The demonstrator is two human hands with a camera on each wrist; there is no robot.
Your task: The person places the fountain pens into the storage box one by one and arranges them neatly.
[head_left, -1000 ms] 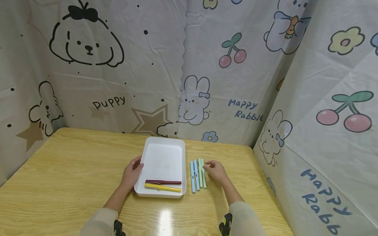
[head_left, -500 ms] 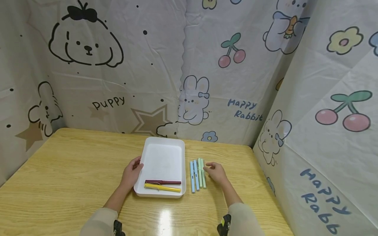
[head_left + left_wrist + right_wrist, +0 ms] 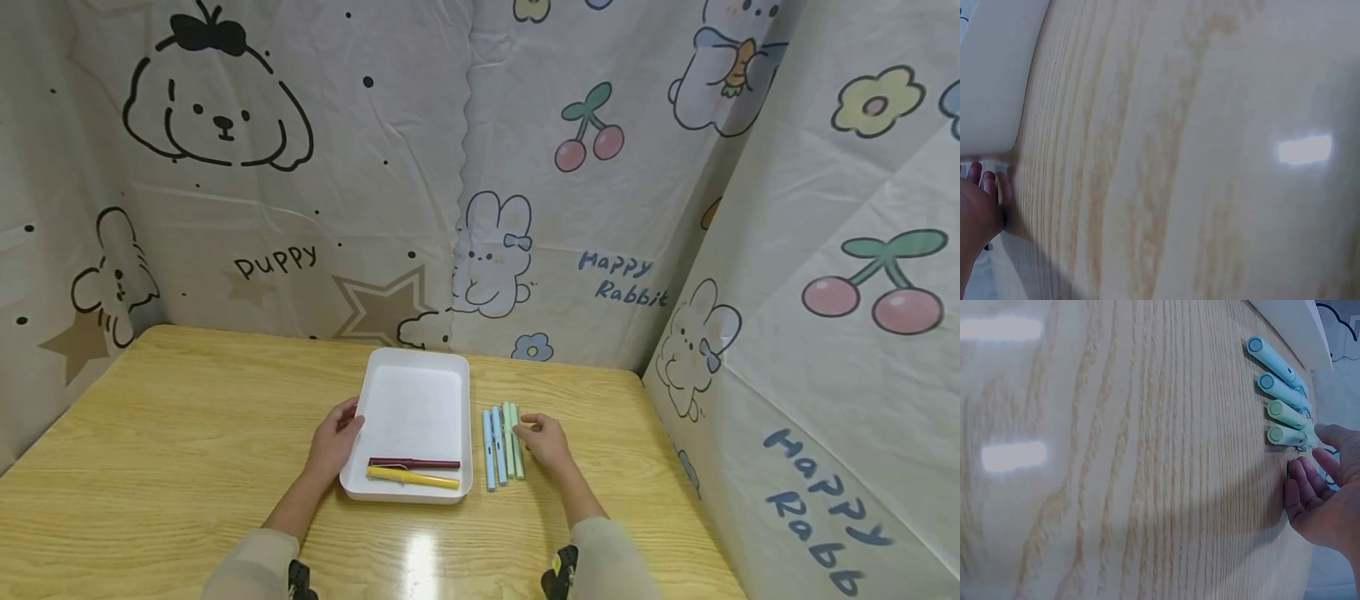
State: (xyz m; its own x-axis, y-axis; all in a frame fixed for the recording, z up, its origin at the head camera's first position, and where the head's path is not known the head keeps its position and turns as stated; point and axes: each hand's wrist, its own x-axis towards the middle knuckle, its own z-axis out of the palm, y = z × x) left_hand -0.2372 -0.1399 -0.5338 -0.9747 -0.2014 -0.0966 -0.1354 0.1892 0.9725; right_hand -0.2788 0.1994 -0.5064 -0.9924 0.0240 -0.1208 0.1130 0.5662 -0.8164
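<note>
Left hand [image 3: 332,442] on the white tray [image 3: 412,408], right hand [image 3: 550,440] by the pens

From where I stood, a pale cloth [image 3: 390,150] printed with puppies, rabbits and cherries hung behind and along both sides of the wood-grain table [image 3: 187,433]. Furthest left among the work came a beige sleeve [image 3: 251,567], with a black device [image 3: 300,579] at its wrist. The left hand reached out of it and held the tray by its long left side, thumb at the rim, fingers against the outer wall.

The tray lay flat on the table, its short end toward the person. Inside, near that end, a maroon pen [image 3: 427,464] and a yellow pen [image 3: 416,477] lay crosswise, one just beyond the other.

Just right of the tray, apart from it, four pens lay side by side, pointing away from the person: a first blue pen [image 3: 491,467], a second blue pen [image 3: 501,467], then a first green pen [image 3: 510,458] and a second green pen [image 3: 518,458].

The right hand came in at that outer green one, its fingers bent, thumb and forefinger at the pen's far half; whether they pinched it I couldn't tell. Behind it ran the other beige sleeve [image 3: 615,562].
</note>
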